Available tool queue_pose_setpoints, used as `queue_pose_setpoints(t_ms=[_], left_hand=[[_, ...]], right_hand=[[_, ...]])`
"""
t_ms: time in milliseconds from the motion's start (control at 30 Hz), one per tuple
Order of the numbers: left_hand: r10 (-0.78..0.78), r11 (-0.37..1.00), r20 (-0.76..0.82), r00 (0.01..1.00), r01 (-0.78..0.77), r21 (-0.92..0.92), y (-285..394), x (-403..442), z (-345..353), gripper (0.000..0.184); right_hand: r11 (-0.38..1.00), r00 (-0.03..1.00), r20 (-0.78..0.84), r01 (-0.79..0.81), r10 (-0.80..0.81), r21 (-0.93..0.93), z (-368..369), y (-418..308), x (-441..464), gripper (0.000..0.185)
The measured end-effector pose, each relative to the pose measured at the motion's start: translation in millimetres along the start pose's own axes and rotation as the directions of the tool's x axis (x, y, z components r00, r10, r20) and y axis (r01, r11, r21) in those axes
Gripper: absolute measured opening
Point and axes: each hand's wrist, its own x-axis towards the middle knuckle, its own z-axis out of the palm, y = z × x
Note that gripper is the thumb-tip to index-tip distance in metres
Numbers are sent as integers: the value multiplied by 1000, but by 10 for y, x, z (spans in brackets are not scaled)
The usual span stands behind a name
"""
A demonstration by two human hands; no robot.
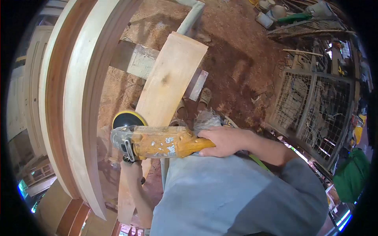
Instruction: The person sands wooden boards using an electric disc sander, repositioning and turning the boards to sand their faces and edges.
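Observation:
A worn yellow angle grinder (159, 141) lies crosswise in front of me, its paint chipped. My right hand (224, 141) is wrapped round its rear body. Near the metal head, my left hand (132, 169) closes on the black side handle, with most of its fingers hidden. The round disc pad (126, 119), black with a yellow rim, sits at the left edge of a pale wooden board (167, 74). Whether the pad touches the wood I cannot tell. The board has a dark knot and runs beneath the grinder.
Long curved wooden mouldings (80, 78) stand close on the left. A support beam (136, 59) crosses under the board. Sawdust covers the ground (232, 74). Metal mesh frames (315, 110) lie to the right, with buckets (271, 15) at the upper right.

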Motion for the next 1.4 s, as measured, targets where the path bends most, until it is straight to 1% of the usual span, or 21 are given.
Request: queue_pose_setpoints(t_ms=[67, 100, 133, 200, 233, 333, 467, 533, 600, 667, 733, 767, 900, 1000, 1067, 1100, 1167, 1267, 1300, 1333, 1400], left_hand=[[164, 986, -68, 984, -161, 44, 78, -97, 28, 23], [164, 983, -36, 986, -166, -71, -207, 11, 20, 24], [157, 984, -40, 987, -160, -81, -217, 25, 9, 24], [76, 975, -4, 997, -74, 210, -185, 83, -30, 21], [134, 959, -26, 991, -123, 254, -206, 106, -18, 22], [168, 950, 28, 985, -169, 263, -158, 97, -39, 23], [167, 950, 33, 985, -170, 263, -96, 108, -52, 27], [346, 928, 47, 937, -350, 126, -142, 173, -51, 28], [347, 926, 62, 936, -352, 139, -85, 203, -82, 25], [357, 918, 67, 932, -364, 158, -5, 234, -128, 23], [187, 936, 102, 977, -209, 283, 103, 218, -144, 18], [196, 932, 99, 976, -217, 292, 102, 218, -137, 18], [183, 952, 87, 979, -198, 233, 107, 236, -98, 14], [210, 958, 95, 973, -224, 180, 234, 193, -33, 13], [113, 973, 119, 986, -135, 190, 337, 179, -43, 16], [113, 973, 118, 987, -134, 189, 336, 201, -64, 16], [258, 947, 134, 957, -278, 160, 309, 232, -117, 17], [236, 951, 91, 967, -249, 182, 387, 229, -157, 17], [302, 934, 88, 949, -313, 169, 345, 235, -157, 15], [309, 932, 88, 947, -320, 172, 325, 223, -167, 15], [201, 941, 105, 974, -221, 255, 469, 102, -174, 14]], right_hand=[[999, 1000, 6, -26, 27, -36, 21, -27, 64, 67], [997, 999, 5, -48, 49, -68, 43, -50, 66, 67], [996, 999, 13, -50, 51, -77, 31, -55, 64, 67], [993, 996, 68, -43, 51, -110, -19, -91, 94, 66], [992, 996, 73, -41, 50, -118, -37, -121, 80, 66], [990, 991, 81, -99, 108, -103, -53, -174, 27, 65], [994, 998, 12, -57, 58, -96, 22, -119, 10, 65], [996, 999, -9, -42, 42, -80, 25, -141, -15, 65], [992, 994, 28, -104, 106, -69, 9, -179, -35, 67], [995, 997, 25, -71, 73, -76, -11, -175, -57, 67], [996, 999, 9, -35, 36, -82, -31, -166, -154, 68], [996, 999, -8, -40, 40, -84, -43, -171, -196, 68], [996, 997, -73, -17, 11, -85, -102, -155, -338, 69], [996, 999, -43, -31, 28, -80, -126, -96, -299, 69], [996, 999, -30, -47, 45, -75, -125, -75, -301, 69], [996, 998, -19, -57, 56, -75, -125, -88, -297, 69], [992, 997, -3, -75, 75, -99, -131, -177, -303, 69], [988, 996, 11, -91, 93, -127, -171, -244, -333, 67], [987, 996, 11, -87, 90, -134, -173, -232, -353, 65], [988, 996, 4, -85, 86, -132, -153, -183, -372, 65], [995, 998, -67, 10, -16, -100, -216, -86, -511, 64]])
